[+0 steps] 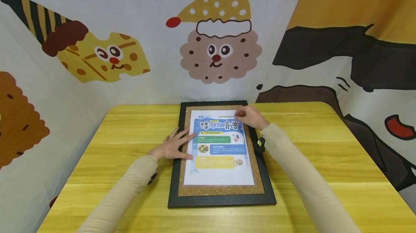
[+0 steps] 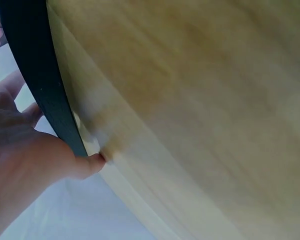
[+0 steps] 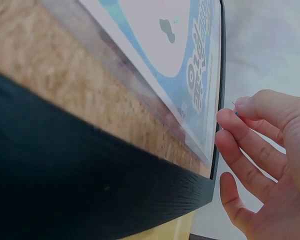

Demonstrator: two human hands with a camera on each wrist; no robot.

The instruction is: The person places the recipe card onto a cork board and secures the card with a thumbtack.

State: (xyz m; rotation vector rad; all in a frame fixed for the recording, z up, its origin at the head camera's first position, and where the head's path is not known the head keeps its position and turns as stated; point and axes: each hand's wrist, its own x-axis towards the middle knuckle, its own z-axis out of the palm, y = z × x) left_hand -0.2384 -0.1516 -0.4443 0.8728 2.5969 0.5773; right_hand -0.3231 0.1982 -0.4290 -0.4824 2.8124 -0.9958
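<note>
A printed sheet in a clear sleeve lies on a cork board with a black frame. My left hand, fingers spread, rests on the left side of the frame, its fingertips on the sheet's left edge. In the left wrist view, the left hand lies beside the dark frame edge. At the sheet's top right corner is my right hand. The right wrist view has this hand pinching a small pushpin between thumb and index finger; only its thin point and a bit of blue show.
The board lies on a yellow wood-grain table, its top edge near the table's far side. Behind stands a cloth backdrop with cartoon food prints. A dark wrist strap sits at the right wrist.
</note>
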